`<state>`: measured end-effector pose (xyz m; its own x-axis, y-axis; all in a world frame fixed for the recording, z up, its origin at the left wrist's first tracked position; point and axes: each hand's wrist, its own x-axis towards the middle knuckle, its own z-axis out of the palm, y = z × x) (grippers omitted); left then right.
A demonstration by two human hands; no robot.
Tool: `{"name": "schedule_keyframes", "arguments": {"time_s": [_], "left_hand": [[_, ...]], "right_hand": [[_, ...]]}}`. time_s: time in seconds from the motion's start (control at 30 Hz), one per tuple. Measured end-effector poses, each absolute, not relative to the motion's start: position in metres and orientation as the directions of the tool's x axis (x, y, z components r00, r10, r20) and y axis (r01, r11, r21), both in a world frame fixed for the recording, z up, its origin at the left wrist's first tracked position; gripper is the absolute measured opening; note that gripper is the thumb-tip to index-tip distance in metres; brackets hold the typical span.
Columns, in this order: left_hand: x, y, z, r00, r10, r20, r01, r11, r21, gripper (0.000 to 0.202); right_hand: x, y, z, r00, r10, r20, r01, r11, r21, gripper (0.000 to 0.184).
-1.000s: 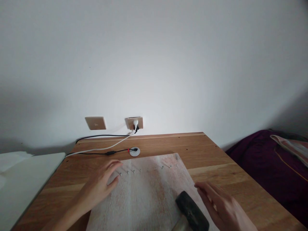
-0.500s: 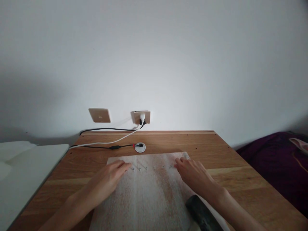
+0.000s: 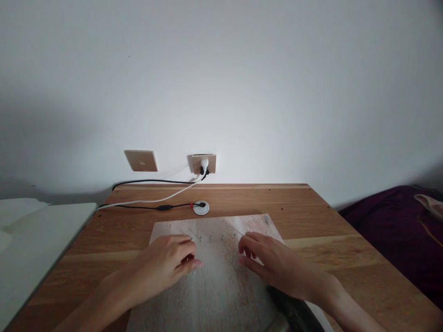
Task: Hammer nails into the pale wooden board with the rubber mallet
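Observation:
A pale, whitewashed board [image 3: 218, 290] lies on the wooden desk [image 3: 311, 216]. A row of small nails [image 3: 210, 238] stands in the board near its far edge. My left hand [image 3: 169, 260] rests on the board just below the left end of that row, fingers bent and thumb pressed to the fingertips as in a pinch. My right hand [image 3: 273, 265] hovers low over the board's right part, fingers curled inward below the row's right end. What either hand holds is too small to see. A black mallet head [image 3: 294, 316] lies under my right wrist at the bottom edge.
A round white cable grommet [image 3: 201, 208] sits behind the board, with black and white cables [image 3: 148, 203] running to a wall socket [image 3: 203, 163]. A white surface [image 3: 34, 240] adjoins the desk on the left. Dark purple bedding [image 3: 391, 230] lies to the right.
Both hands have drawn back from the nail row toward me and closed their fingers. The right hand earlier left the mallet and reached to the row's right end.

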<state>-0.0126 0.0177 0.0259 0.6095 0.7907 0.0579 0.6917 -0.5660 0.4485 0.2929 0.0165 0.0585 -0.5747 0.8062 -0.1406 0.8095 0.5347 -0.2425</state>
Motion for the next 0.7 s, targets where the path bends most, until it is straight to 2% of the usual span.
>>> {"name": "schedule_keyframes", "arguments": {"time_s": [0.1,0.17,0.23,0.37,0.57,0.7], "left_hand": [[-0.004,0.017,0.023,0.561,0.820,0.115,0.744,-0.560,0.365,0.004],[-0.004,0.021,0.019,0.536,0.827,0.170,0.754,-0.560,0.344,0.020],[-0.007,0.027,0.015,0.554,0.815,0.168,0.739,-0.575,0.351,0.034],[-0.013,0.034,0.008,0.611,0.782,0.120,0.717,-0.611,0.334,0.041],[-0.018,0.043,0.011,0.645,0.747,0.158,0.709,-0.663,0.241,0.013],[-0.012,0.041,0.027,0.651,0.750,0.122,0.701,-0.654,0.285,0.017]], "right_hand": [[0.290,0.028,0.046,-0.464,0.883,-0.074,0.882,0.451,-0.137,0.018],[0.289,0.036,0.038,-0.405,0.913,-0.049,0.914,0.402,-0.058,0.024],[0.288,0.042,0.033,-0.410,0.910,-0.068,0.912,0.410,-0.013,0.025],[0.286,0.046,0.029,-0.461,0.882,-0.100,0.884,0.466,0.034,0.023],[0.287,0.041,0.033,-0.506,0.859,-0.082,0.862,0.508,0.002,0.033],[0.285,0.030,0.050,-0.558,0.827,-0.065,0.827,0.549,-0.119,0.026]]}}
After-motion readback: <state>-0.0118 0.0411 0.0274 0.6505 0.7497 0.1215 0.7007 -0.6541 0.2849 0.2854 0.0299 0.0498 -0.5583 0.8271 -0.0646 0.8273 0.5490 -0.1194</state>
